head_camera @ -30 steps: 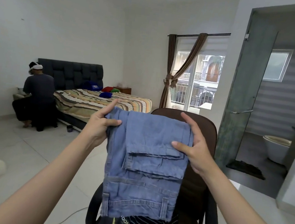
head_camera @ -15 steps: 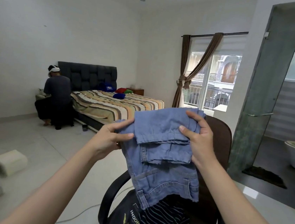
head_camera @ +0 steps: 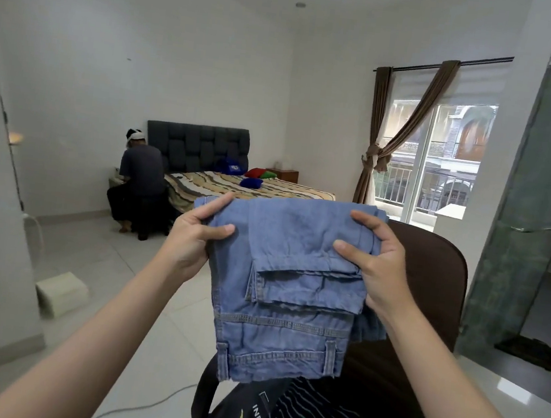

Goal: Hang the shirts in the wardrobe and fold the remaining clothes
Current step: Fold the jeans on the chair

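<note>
both hands hold the folded jeans (head_camera: 287,286) up by the top fold, left hand (head_camera: 191,240) and right hand (head_camera: 375,268) each pinching a corner between thumb and fingers, likely to keep the folds aligned; below them, dark shirts (head_camera: 298,417) wait on the chair (head_camera: 429,295).

Folded light-blue denim jeans (head_camera: 286,279) hang upright, waistband down, above dark shirts (head_camera: 295,417).

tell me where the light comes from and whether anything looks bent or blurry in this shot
Head view: daylight enters through the balcony window, which is bright, so the white walls look evenly lit. Wide-angle bending shows at the edges: the glass door leans inward. The jeans and both hands, left hand and right hand, are fairly sharp; the beige block on the floor looks soft.
</note>
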Demonstrator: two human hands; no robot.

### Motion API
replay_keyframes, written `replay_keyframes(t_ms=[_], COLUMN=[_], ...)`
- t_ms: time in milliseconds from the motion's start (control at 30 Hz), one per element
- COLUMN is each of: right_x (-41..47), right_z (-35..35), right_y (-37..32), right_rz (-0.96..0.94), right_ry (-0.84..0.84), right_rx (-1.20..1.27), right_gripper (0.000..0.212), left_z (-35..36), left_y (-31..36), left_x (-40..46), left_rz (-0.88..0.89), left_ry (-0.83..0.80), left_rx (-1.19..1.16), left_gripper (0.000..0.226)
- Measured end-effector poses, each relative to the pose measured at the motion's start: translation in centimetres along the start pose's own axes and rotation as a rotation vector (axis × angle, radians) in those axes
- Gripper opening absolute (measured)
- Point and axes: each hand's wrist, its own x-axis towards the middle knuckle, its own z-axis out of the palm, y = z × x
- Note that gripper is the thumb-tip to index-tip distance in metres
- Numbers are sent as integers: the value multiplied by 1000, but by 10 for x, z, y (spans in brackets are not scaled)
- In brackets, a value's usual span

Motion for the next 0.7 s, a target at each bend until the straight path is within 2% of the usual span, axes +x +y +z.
replay_keyframes(t_ms=[67,133,233,300,333,400,467,500,567,667,700], right_x=[7,14,20,21,21,20,18,16,13,12,12], right_z=[1,4,10,12,13,15,19,20,22,21,21], right_y=[5,12,21,33,40,53,65,70,80,92,95], right_rz=[-8,-1,9,17,18,22,8,3,1,16,27], right_ry=[50,59,24,-15,-34,-69,-111,-137,-194,-266,-281], right_rx=[-18,-26,-27,-45,-56,-79,-114,-123,-123,-114,-107], right_gripper=[43,45,45,45,44,44,44,44,44,42,43], left_z=[-2,-3,-2,3,6,19,33,37,40,31,26], left_y=[0,2,2,1,2,0,-9,-16,-30,-44,-49], left_x=[3,3,-4,-14,-19,-28,-33,-31,-25,-17,-16], left_rz=[-1,-53,-56,52,64,-85,-281,-332,-381,-496,-528], left_ry=[10,87,357,489,477,287,88,54,84,114,122], left_rx=[98,313,658,629,538,321,298,343,386,328,327], left_gripper=[48,43,46,42,36,29,29,32,37,35,41])
